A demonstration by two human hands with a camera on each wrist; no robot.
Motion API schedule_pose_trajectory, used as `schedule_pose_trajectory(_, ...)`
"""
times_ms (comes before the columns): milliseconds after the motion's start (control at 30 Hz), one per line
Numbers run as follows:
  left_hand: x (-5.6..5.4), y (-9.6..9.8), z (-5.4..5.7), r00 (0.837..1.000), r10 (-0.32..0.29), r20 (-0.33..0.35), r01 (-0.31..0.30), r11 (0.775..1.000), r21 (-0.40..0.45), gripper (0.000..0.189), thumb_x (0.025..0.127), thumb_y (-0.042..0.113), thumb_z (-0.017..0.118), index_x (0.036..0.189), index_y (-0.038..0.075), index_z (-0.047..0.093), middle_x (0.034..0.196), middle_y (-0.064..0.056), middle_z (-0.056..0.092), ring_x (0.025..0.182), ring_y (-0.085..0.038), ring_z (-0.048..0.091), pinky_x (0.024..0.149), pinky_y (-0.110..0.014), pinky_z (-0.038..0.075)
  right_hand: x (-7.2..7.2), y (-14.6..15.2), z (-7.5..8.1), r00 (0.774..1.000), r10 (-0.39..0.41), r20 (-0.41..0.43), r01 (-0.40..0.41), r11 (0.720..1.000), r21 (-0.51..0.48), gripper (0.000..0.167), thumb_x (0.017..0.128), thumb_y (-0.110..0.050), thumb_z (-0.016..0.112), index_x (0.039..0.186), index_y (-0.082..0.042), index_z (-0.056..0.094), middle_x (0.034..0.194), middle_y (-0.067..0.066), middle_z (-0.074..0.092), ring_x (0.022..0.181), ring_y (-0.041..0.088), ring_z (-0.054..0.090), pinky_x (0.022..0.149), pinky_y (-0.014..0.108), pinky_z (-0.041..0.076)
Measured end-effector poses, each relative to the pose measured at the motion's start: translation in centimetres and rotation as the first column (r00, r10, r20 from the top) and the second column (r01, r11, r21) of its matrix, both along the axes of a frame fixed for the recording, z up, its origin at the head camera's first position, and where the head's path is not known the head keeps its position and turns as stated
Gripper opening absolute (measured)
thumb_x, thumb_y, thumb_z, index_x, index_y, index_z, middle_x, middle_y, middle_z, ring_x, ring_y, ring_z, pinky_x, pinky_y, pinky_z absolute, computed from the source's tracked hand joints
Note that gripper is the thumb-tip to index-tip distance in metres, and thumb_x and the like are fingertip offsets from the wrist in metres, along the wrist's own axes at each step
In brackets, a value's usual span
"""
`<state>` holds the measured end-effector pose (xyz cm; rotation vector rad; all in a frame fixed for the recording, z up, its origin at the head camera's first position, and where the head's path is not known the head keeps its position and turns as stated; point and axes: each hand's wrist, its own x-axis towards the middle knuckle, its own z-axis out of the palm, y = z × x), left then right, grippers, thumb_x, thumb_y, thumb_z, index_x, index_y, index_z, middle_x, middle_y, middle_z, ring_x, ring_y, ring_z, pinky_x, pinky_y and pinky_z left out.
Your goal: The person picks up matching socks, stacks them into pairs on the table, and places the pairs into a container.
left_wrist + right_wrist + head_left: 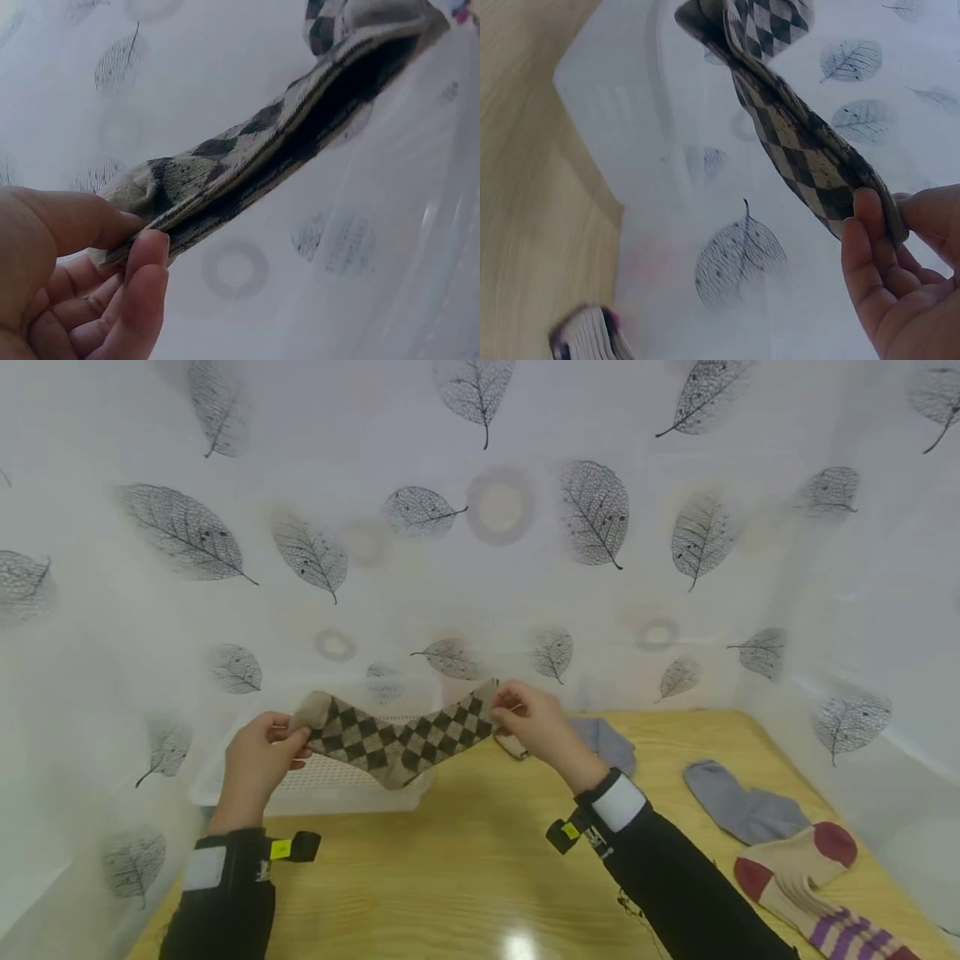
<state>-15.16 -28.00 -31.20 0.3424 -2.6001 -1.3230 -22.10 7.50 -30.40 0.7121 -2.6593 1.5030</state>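
Pinching a checked sock, hands hover above a wooden table before leaf-print sheeting.

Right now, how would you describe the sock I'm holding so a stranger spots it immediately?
Before the white leaf-print backdrop, find the wooden table. Above it, the left hand and right hand each pinch an end of a beige sock. Its dark diamond pattern sets it apart from the plain grey sock and purple-striped sock lying at the table's right side.

Room over table, lower centre; in the way, basket centre left, argyle sock mid-frame, striped sock lower right
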Motion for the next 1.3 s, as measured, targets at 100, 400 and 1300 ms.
schedule_pose_trajectory(100,-0.6,-0.7,-0.1,0.997,0.075,-0.017,-0.074,0.997,0.034,0.043,0.105,0.015,0.057,0.137,-0.012,0.050,0.131,-0.038,0.061,0.060,0.010,0.063,0.063,-0.015,0.059,-0.3,-1.8,-0.9,1.000,0.018,0.015,-0.017,1.000,-0.023,0.015,0.102,-0.009,0.063,0.114,0.000,0.066,0.112,0.020,0.073,0.092,0.029,0.074,0.082,0.039,0.063)
schedule_pose_trajectory(400,-2.4,-3.3,-1.7,0.969,0.247,-0.027,-0.244,0.966,0.089,0.046,0.105,0.016,0.055,0.140,-0.012,0.048,0.132,-0.035,0.060,0.056,0.016,0.054,0.061,-0.009,0.055,-0.4,-6.9,-3.9,0.990,0.121,0.066,-0.128,0.986,0.104,0.032,0.103,-0.019,0.063,0.131,-0.004,0.066,0.130,0.016,0.069,0.091,0.021,0.073,0.075,0.028,0.059)
schedule_pose_trajectory(1300,-6.2,-5.7,-7.7,0.924,0.362,0.125,-0.368,0.930,0.020,0.044,0.100,0.010,0.051,0.135,-0.017,0.054,0.087,-0.024,0.073,0.073,-0.024,0.070,0.087,-0.045,0.056,-1.6,-12.9,-7.3,0.981,0.178,-0.082,-0.075,0.727,0.682,0.027,0.097,-0.023,0.063,0.122,-0.013,0.066,0.109,0.003,0.076,0.086,0.019,0.069,0.071,0.031,0.057)
